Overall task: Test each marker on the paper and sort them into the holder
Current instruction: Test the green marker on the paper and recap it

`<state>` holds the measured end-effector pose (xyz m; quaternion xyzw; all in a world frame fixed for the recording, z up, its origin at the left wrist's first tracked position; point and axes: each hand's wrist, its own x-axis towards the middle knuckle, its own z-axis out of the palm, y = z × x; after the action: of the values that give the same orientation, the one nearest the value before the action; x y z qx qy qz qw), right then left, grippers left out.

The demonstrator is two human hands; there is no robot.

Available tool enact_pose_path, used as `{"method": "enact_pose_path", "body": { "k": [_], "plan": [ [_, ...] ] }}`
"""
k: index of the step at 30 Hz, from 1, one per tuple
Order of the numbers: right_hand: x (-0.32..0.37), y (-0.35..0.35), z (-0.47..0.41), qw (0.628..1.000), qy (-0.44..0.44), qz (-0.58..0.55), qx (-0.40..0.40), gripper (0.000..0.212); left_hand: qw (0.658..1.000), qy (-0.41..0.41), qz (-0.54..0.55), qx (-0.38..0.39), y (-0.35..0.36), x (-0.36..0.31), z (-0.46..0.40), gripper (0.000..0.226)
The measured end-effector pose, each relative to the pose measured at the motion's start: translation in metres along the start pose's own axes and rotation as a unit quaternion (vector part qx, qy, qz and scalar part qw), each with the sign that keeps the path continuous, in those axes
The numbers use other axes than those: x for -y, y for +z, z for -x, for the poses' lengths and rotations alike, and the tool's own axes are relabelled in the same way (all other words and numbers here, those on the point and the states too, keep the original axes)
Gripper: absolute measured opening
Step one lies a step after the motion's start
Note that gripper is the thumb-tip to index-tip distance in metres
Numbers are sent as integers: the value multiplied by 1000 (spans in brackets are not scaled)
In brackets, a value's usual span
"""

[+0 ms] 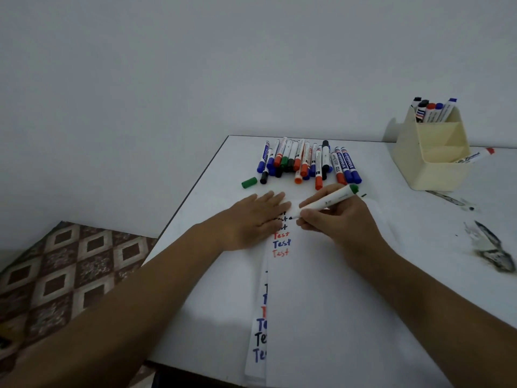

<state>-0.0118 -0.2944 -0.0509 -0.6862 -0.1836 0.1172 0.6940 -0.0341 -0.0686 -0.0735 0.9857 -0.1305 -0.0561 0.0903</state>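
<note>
While our right hand (333, 219) grips the marker (326, 203), our flat left hand (253, 219) pins the paper (321, 303). Risk: the loose cap (249, 182) rolls off the table (212, 191).

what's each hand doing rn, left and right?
Left hand: open, flat, pressing the paper.
Right hand: closed on the green marker, tip at the paper.

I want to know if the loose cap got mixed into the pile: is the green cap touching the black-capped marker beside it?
Apart. The head view shows a strip of bare table between the green cap and the black-capped marker.
</note>
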Motion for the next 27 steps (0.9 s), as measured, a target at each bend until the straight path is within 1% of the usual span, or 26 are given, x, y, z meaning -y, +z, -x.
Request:
{"method": "enact_pose_path", "body": {
  "k": [2, 5, 8, 11, 16, 19, 23, 27],
  "plan": [
    [3, 3, 2, 1000, 8, 5, 0, 27, 1000, -10, -7, 0, 2, 1, -1, 56],
    [7, 10, 13, 998, 15, 60, 32, 27, 1000, -14, -21, 7, 3, 0, 0, 56],
    [3, 14, 29, 996, 0, 70, 60, 21, 1000, -13, -21, 9, 2, -1, 2, 56],
    [-6, 15, 37, 992, -21, 109, 55, 16, 1000, -15, -23, 15, 3, 0, 2, 56],
    [-11, 16, 35, 978, -30, 196, 65, 17, 1000, -14, -14, 9, 2, -1, 3, 56],
    [-11, 16, 34, 976, -41, 205, 63, 16, 1000, -13, -16, 8, 3, -1, 3, 55],
    [-10, 15, 35, 976, -29, 194, 92, 17, 1000, -14, -12, 6, 4, -1, 3, 55],
    [-11, 15, 34, 981, -20, 180, 66, 16, 1000, -14, -14, 6, 4, -1, 3, 55]
  ]
}}
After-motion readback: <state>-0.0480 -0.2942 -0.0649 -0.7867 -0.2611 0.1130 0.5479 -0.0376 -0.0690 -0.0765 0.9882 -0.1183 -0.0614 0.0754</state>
